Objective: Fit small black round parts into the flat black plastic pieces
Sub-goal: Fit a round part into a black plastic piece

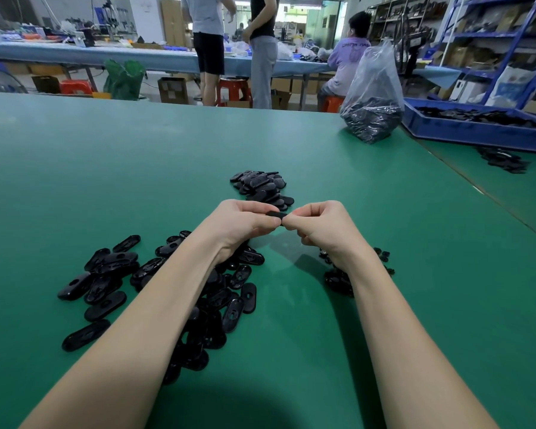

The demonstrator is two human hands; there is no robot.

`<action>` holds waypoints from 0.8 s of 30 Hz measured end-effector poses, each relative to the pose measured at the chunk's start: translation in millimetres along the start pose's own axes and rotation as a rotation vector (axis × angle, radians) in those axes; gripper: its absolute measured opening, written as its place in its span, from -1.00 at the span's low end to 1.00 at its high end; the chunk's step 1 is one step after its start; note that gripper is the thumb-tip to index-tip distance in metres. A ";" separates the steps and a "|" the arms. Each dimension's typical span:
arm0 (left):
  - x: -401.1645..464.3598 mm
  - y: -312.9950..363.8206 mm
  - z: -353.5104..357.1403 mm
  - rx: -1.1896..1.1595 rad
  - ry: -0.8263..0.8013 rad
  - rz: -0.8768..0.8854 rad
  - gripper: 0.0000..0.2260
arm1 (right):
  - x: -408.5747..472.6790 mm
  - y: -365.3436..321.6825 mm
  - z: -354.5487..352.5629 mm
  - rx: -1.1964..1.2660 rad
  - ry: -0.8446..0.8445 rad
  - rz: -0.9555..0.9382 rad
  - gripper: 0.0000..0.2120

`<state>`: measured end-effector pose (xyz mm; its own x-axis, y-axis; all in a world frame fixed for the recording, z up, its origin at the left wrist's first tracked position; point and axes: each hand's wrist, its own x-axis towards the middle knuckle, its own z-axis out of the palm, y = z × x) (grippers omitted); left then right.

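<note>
Forearms stretch up from six o'clock and meet at the centre, above the green worktop (136, 168). Left hand (240, 222) and right hand (317, 226) both have their fingers curled in, pinching one flat black plastic piece (276, 215) between them, seen edge-on, the fingertips of the two hands almost touching. Whether a round part is already seated in it, I cannot tell; the fingers cover most of it.

Down at seven to eight o'clock lies a loose heap of flat black pieces (112, 274), oval with holes, spreading under the left forearm. At four o'clock of the hands, partly hidden by the right wrist, sits a small cluster of small black round parts (338, 278). Just past the hands, at twelve o'clock, a tighter pile of oval pieces (260, 185) rests on the worktop.

Out at two o'clock stands a clear plastic bag (372, 97) holding black parts, and beside it a blue tray (477, 131) of more black pieces. Far off at twelve, two people stand and one sits at a long blue table (75, 54).
</note>
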<state>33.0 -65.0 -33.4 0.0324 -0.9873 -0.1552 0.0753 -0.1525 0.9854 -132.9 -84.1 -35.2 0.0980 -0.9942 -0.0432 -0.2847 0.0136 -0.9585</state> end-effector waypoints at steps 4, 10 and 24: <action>2.2 -1.1 -0.2 0.029 0.018 0.004 -0.83 | 0.9 -0.7 2.5 -0.049 0.039 -0.021 -0.90; 4.2 -4.0 -2.0 0.094 0.063 0.002 -0.83 | 1.4 1.3 7.8 -0.065 0.080 -0.034 -0.88; 2.6 9.3 -15.0 0.743 0.173 0.487 -0.85 | -1.6 -3.9 0.8 0.246 0.017 0.027 -0.91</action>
<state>48.7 -68.4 -25.7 0.0463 -0.9389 0.3412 -0.6471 0.2320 0.7263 -131.2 -82.5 -31.6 0.0773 -0.9948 -0.0670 -0.0459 0.0636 -0.9969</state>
